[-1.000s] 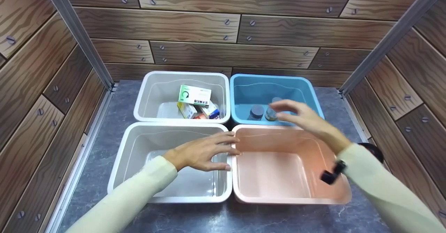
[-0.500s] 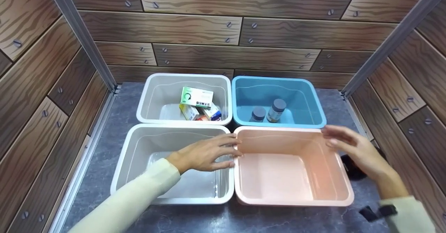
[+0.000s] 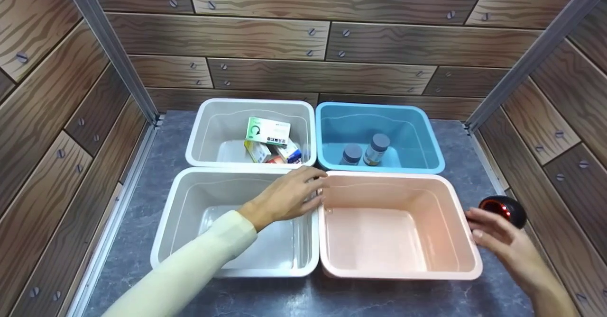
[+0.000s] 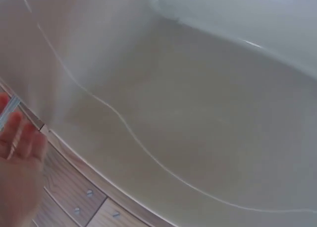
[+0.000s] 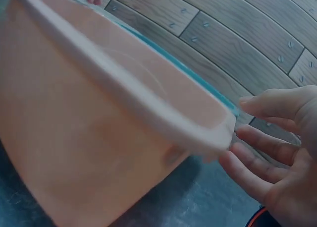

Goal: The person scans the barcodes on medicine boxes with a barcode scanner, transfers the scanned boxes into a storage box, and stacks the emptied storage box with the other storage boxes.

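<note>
My left hand (image 3: 287,196) hovers over the meeting corner of the front grey bin (image 3: 163,227) and the pink bin (image 3: 403,275). Its fingers bend loosely near both rims; whether they touch cannot be told. At the left edge of the left wrist view, the same hand (image 4: 20,172) looks relaxed and holds nothing. My right hand (image 3: 514,253) is at the pink bin's right outer side. Up close in the right wrist view, loosely spread fingers (image 5: 257,172) sit by the rim's corner, with nothing held. The pink bin has nothing inside.
A back grey bin (image 3: 194,132) holds several medicine boxes (image 3: 269,131). In the blue bin (image 3: 434,141), two dark-capped bottles (image 3: 377,149) stand or lean. Right of the pink bin lies a black round object (image 3: 517,210) with a red glow. Wood-patterned walls (image 3: 265,37) enclose three sides.
My right hand has moved from over the blue bin, right and down, to beside the pink bin. The left hand has risen slightly, its fingers more bent. The bottles are now uncovered.
</note>
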A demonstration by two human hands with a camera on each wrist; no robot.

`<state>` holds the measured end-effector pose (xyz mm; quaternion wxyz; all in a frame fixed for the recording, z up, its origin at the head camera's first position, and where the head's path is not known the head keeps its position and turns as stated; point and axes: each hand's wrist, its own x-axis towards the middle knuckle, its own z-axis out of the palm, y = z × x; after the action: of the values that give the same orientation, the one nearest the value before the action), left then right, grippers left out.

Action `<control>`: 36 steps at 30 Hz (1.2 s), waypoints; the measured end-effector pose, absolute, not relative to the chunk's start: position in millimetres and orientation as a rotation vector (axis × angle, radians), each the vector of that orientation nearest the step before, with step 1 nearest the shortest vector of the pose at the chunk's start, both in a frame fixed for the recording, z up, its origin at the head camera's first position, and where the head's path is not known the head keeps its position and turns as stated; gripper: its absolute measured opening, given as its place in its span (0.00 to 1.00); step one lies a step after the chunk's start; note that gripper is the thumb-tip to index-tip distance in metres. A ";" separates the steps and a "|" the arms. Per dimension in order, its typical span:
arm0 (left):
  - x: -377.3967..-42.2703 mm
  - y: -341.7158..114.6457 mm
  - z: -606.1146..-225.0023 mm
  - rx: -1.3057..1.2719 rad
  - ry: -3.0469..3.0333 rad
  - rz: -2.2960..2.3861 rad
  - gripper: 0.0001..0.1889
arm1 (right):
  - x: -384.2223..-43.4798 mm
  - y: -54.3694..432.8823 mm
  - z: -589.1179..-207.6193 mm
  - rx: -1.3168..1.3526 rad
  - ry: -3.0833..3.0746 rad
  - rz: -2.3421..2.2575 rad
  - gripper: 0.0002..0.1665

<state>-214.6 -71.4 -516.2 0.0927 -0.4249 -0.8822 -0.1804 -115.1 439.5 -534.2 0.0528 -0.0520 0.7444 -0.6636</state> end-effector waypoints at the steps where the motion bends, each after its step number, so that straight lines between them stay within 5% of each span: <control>1: -215.3 -69.1 -515.7 -1.223 -2.629 -0.521 0.17 | -110.8 440.2 -537.0 -0.147 2.249 -2.014 0.31; 13: -220.8 -45.8 -511.9 -0.921 -2.669 -0.421 0.09 | -87.3 439.2 -549.7 -0.016 2.098 -2.063 0.34; 36: -226.8 -36.5 -470.1 -0.552 -2.890 -1.231 0.18 | -94.3 449.0 -504.8 -0.106 2.090 -2.115 0.36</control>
<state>-226.8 -36.5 -470.1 -0.0240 -0.1731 -0.9059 -0.3857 -94.3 449.0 -504.8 0.0831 -0.0356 0.7001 -0.7083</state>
